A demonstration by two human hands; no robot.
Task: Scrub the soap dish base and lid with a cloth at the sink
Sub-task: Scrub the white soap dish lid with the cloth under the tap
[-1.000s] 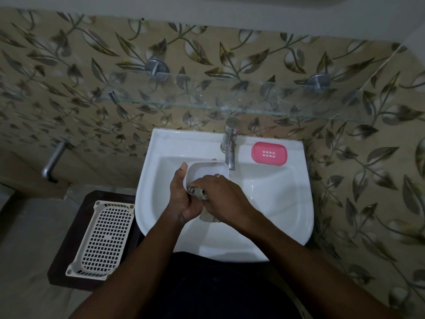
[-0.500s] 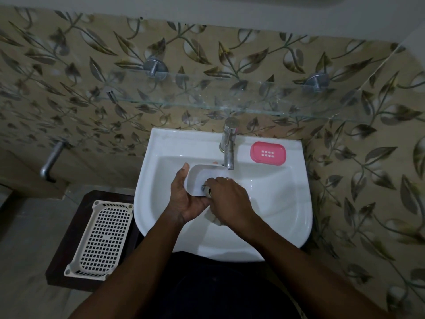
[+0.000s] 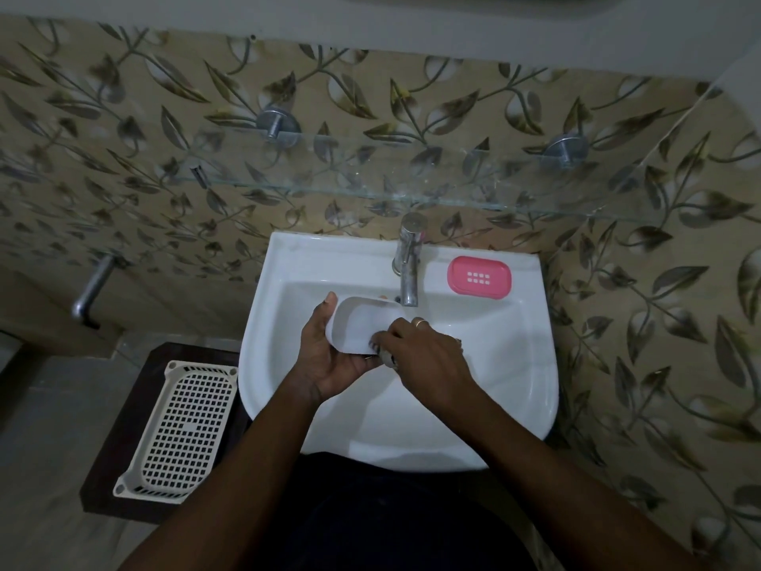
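**Scrubbing stage, head view, near to far.** Two bare forearms enter from 6 o'clock and meet over the white ceramic wall sink (image 3: 531, 364).

The left hand (image 3: 329, 356) cradles the white oblong plastic soap-dish shell (image 3: 362, 327) from its 8 o'clock side. The thumb lies along the far-left rim and the fingers are curled beneath. The shell is held above the bowl with its hollow facing up, just short of the chrome pillar tap (image 3: 407, 261) at its 1 o'clock.

The right hand (image 3: 428, 364), with a ring (image 3: 419, 322) on one finger, pinches a small greyish wadded cloth (image 3: 387, 357) against the shell's rim at 4 o'clock.

**Change.** Over the last second the right hand has slid from covering the near half of the hollow out to this near-right edge, exposing more of the interior. This is judged to be a rubbing stroke in progress. The shell appears partly scrubbed.

The pink perforated plastic soap-dish part (image 3: 479, 277) rests on the sink ledge at 2 o'clock and has not moved. It is presumably yet to be cleaned.

**Obscured.**
- The cloth is almost wholly hidden under the right hand.
- The left fingertips are hidden beneath the shell.
- Whether water is running cannot be made out.
- Which part is the base and which the lid cannot be determined.

**Periphery.**
- A cream perforated plastic basket (image 3: 185, 430) sits on a dark wooden stool (image 3: 99, 480) at 8 o'clock.
- A clear glass shelf (image 3: 370, 175) lies at 12 o'clock.
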